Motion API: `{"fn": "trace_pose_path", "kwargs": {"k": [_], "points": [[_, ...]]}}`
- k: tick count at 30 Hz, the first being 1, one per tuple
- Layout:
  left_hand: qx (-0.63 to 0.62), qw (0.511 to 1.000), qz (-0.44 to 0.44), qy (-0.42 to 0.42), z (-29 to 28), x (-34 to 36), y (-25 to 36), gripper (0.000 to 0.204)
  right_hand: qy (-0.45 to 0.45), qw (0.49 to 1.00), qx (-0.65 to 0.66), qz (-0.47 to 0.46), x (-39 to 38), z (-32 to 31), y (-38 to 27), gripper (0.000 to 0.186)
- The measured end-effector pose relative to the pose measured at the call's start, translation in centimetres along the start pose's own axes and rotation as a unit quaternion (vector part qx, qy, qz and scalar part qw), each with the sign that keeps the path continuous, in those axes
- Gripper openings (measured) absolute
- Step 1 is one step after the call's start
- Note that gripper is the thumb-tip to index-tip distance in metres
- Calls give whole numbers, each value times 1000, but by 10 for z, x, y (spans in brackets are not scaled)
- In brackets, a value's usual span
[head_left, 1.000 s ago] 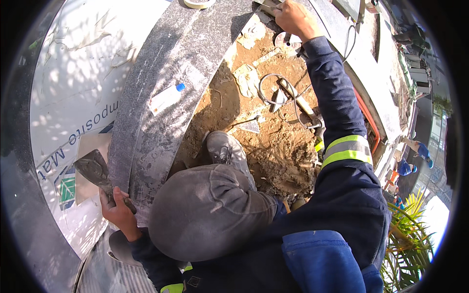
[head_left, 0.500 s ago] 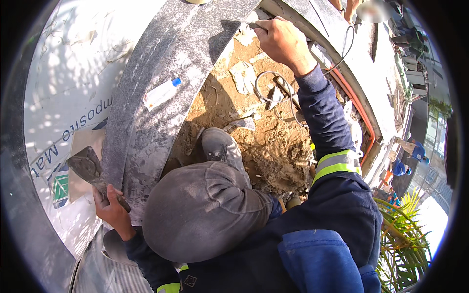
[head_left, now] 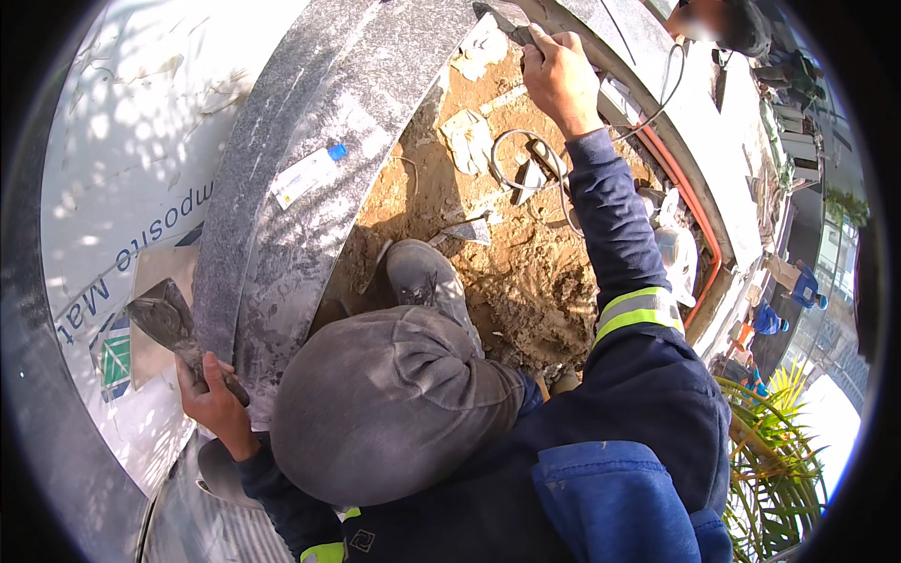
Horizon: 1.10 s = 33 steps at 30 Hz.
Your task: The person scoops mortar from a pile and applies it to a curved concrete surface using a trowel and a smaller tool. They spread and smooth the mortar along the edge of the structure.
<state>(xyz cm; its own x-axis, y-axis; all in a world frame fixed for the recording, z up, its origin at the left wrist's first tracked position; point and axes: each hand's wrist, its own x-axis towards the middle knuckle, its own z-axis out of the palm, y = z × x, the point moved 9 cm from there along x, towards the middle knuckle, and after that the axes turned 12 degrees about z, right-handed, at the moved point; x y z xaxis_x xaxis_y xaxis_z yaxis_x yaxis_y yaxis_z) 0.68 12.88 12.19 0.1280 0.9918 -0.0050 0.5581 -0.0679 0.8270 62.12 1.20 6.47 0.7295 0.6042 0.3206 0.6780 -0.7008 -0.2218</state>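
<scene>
My left hand [head_left: 216, 405] grips the handle of a wide putty knife [head_left: 160, 315], whose blade carries a grey smear. It is held beside the curved grey stone slab [head_left: 282, 249], over a white printed sheet. My right hand [head_left: 565, 86] reaches far forward, closed around the handle of a second scraper [head_left: 504, 14]. That scraper's blade is at the slab's inner edge near the top of the view; whether it touches the stone I cannot tell. A white tube with a blue cap [head_left: 308, 175] lies on the slab.
Sandy soil [head_left: 526, 310] fills the bed around my boot [head_left: 422, 277]. On it lie a triangular blade [head_left: 472, 231], a crumpled pale cloth [head_left: 466, 141] and a looped grey cable [head_left: 497, 155]. An orange pipe [head_left: 690, 202] runs along the right; another person [head_left: 751, 28] is beyond.
My right hand has moved right and a little forward, taking its scraper from over the slab's top to its inner edge. The left hand stays nearly still. Another person shows more at the upper right.
</scene>
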Motion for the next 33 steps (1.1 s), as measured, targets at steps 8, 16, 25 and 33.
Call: {"fn": "trace_pose_path", "kwargs": {"k": [8, 16, 25, 33], "points": [[1, 1000, -9, 3, 7, -4, 9, 43, 9, 999, 28, 15, -15, 12, 10, 35], [19, 1000, -5, 9, 10, -6, 13, 40, -13, 993, 110, -31, -35, 21, -16, 28], [23, 1000, -6, 17, 2, -9, 8, 38, -37, 979, 191, -59, -23, -6, -19, 34], [18, 1000, -9, 13, 7, -8, 2, 37, -146, 830, 478, 247, 7, 87, 93, 42]]}}
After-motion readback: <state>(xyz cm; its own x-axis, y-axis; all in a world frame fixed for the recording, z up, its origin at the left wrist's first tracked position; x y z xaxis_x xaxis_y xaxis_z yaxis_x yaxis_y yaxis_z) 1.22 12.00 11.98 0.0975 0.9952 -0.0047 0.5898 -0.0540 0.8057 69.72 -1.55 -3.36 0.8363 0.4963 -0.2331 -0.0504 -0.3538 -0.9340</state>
